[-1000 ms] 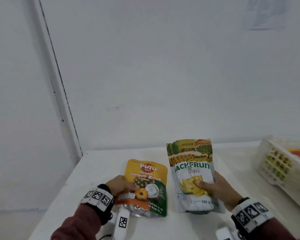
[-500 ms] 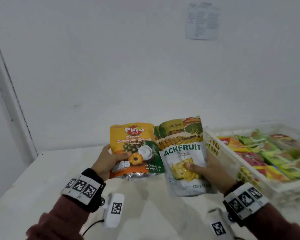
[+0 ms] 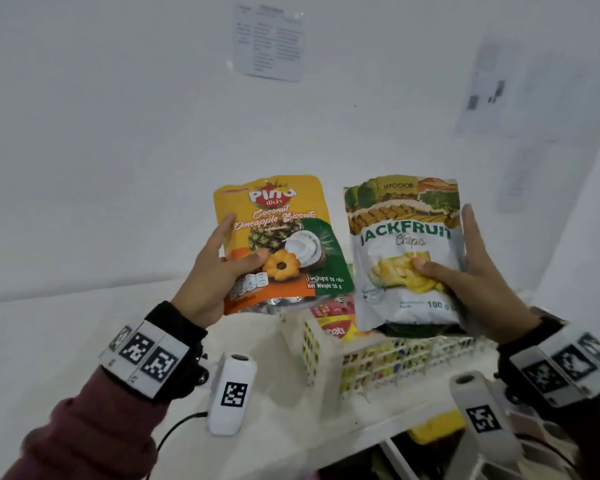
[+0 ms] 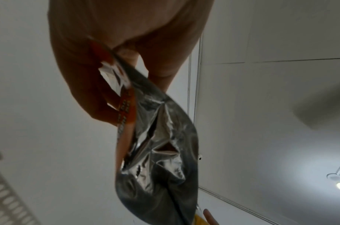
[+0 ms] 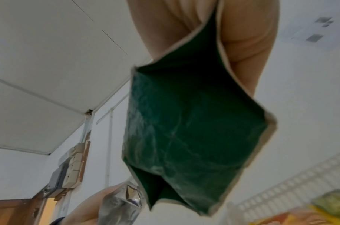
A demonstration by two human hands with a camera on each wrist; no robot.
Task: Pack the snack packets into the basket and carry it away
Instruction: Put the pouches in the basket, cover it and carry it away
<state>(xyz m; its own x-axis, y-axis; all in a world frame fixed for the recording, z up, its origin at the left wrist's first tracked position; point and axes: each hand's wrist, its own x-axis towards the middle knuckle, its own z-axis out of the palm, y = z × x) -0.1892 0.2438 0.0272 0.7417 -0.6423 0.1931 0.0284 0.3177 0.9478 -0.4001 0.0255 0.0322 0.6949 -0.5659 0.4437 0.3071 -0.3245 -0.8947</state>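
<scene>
The left hand grips an orange packet reading "Coconut Pineapple Biscuits", thumb across its front. Beside it, the right hand grips a "JACKFRUIT Chips" packet, marked 100 g. Below both hands, a white basket of packets sits on the tabletop. Printed sheets hang on the wall behind.

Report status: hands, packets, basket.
Left hand holds biscuit packet; right hand holds jackfruit packet. Both upright above the basket, partly filled. Nothing in the way.
</scene>
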